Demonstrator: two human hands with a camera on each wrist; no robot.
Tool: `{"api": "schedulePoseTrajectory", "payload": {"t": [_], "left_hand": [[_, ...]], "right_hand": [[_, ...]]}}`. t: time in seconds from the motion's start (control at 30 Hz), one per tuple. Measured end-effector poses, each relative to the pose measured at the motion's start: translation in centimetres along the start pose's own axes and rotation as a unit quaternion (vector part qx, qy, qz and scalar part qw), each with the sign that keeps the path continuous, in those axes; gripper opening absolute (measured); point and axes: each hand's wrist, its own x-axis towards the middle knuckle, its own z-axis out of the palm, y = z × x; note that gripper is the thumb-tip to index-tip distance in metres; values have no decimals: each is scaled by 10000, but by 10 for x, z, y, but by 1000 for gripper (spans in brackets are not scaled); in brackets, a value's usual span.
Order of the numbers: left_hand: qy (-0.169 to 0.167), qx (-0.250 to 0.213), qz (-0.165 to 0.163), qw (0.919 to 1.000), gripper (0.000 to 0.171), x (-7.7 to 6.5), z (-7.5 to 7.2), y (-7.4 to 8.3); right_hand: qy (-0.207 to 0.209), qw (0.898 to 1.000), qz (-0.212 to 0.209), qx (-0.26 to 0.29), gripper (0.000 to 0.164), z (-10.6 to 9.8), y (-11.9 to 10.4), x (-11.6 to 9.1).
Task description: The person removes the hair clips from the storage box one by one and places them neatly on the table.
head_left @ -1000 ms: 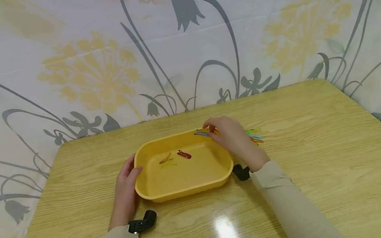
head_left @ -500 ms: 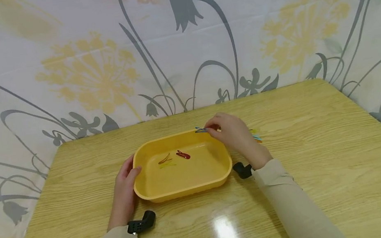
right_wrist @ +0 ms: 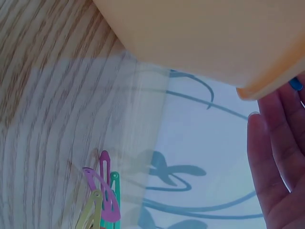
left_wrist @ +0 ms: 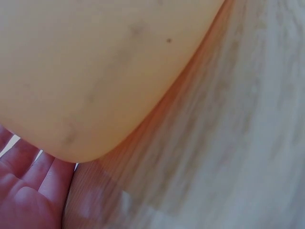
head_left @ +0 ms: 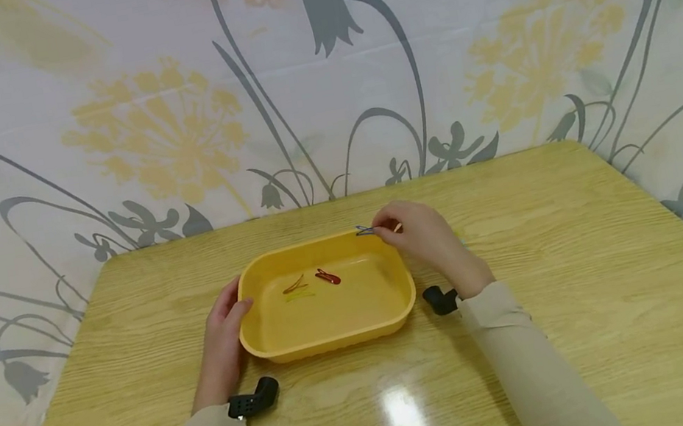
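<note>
A yellow plastic tub [head_left: 335, 339] stands on the table. My left hand [head_left: 223, 343] grips its left end, thumb over the rim and fingers outside; the left wrist view shows the fingers by the tub wall. My right hand [head_left: 424, 239] pinches an open blue hair clip [head_left: 364, 231] between thumb and fingers at the far right rim. In the right wrist view only a small blue end of it shows. On the tub's floor lie a dark red hair clip [head_left: 328, 277], an orange hair clip [head_left: 293, 285] and a yellow-green hair clip [head_left: 299, 296].
More snap hair clips lie on the wooden table [head_left: 591, 263] right of the tub, mostly hidden behind my right hand in the head view. The right wrist view shows purple [right_wrist: 112, 214], green [right_wrist: 117, 191] and yellow ones. A patterned cloth [head_left: 271, 105] hangs behind the table.
My right hand has shifted slightly up and to the right with the blue hair clip, from over the tub to its far rim. The left hand keeps its grip on the tub.
</note>
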Motion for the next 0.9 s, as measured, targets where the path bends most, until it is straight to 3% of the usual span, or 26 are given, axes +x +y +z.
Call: {"api": "schedulePoseTrajectory", "payload": {"t": [0.43, 0.9], "left_hand": [[-43, -2, -25, 10000, 46, 0, -1, 1], [-92, 36, -121, 9999, 46, -13, 6, 21]], "right_hand": [[-173, 9997, 107, 134, 13, -4, 11, -1], [-143, 9998, 110, 125, 14, -6, 17, -4]]}}
